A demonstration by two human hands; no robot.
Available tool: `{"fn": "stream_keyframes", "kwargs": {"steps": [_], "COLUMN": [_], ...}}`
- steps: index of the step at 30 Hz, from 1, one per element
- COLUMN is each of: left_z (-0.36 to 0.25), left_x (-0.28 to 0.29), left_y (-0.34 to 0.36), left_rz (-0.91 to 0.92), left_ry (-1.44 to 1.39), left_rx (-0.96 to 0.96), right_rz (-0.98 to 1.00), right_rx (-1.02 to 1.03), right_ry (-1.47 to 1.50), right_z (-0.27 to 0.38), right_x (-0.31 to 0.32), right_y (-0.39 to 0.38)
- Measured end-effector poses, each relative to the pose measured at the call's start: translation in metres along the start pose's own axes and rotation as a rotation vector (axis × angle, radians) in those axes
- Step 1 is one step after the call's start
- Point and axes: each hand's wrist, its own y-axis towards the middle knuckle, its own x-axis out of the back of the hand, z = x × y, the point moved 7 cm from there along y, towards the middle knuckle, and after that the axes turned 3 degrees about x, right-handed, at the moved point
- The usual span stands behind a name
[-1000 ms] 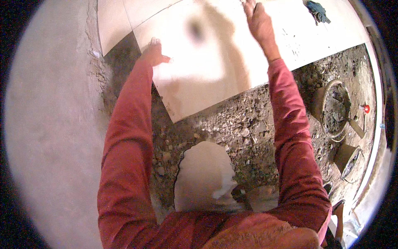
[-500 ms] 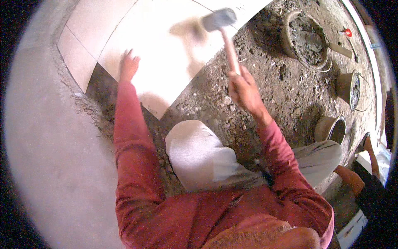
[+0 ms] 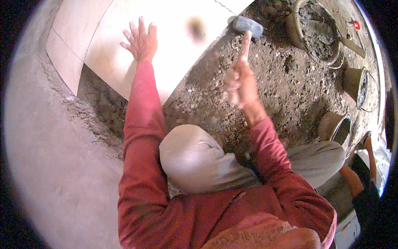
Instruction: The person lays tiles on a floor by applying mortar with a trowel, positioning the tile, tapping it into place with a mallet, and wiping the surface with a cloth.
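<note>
My left hand (image 3: 141, 39) lies flat, fingers spread, on a large pale floor tile (image 3: 166, 37) set on a bed of gritty mortar (image 3: 257, 91). My right hand (image 3: 238, 85) grips the wooden handle of a mallet (image 3: 247, 27), whose grey head hovers at the tile's right edge. Both arms wear red sleeves. My bent knee in light trousers (image 3: 195, 159) is below the hands.
A grey wall (image 3: 49, 157) runs along the left. A second tile (image 3: 66, 45) adjoins the first on the left. A round pan of mortar (image 3: 317, 29) and two buckets (image 3: 356, 85) (image 3: 336, 126) stand at the right. Another person's arm (image 3: 356, 178) shows at the lower right.
The view has shifted and the mallet has swung from over the tile to its right edge, lower and further right. My left hand stays flat on the tile.
</note>
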Motion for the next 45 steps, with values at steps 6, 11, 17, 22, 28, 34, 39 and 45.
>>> {"fn": "stream_keyframes", "kwargs": {"steps": [6,11,17,22,28,34,39,45], "left_z": [-0.005,-0.002,-0.004,-0.007,-0.005,0.003,0.007,0.005], "left_x": [0.003,0.004,0.003,0.006,0.003,-0.005,-0.001,0.014], "left_y": [-0.002,-0.002,-0.002,-0.003,-0.004,0.013,0.019,0.017], "left_rz": [-0.014,-0.036,-0.015,-0.055,-0.087,-0.098,-0.184,-0.158], "left_ry": [0.048,0.069,0.107,0.148,0.119,0.148,0.146,0.079], "left_rx": [0.020,0.010,0.011,-0.014,-0.020,0.006,0.007,0.049], "right_rz": [-0.176,-0.151,0.097,0.254,0.318,0.433,0.407,0.410], "right_rx": [0.204,0.327,0.856,0.883,1.251,0.679,0.627,1.171], "right_ry": [-0.172,-0.686,-1.398,-1.750,-1.474,-1.586,-1.314,-2.261], "right_z": [0.033,0.023,0.049,0.060,0.054,0.071,0.142,0.271], "right_x": [0.039,0.026,-0.052,-0.121,-0.163,-0.198,-0.134,-0.109], "right_y": [-0.028,-0.029,0.016,0.084,0.104,0.150,0.152,0.099]}}
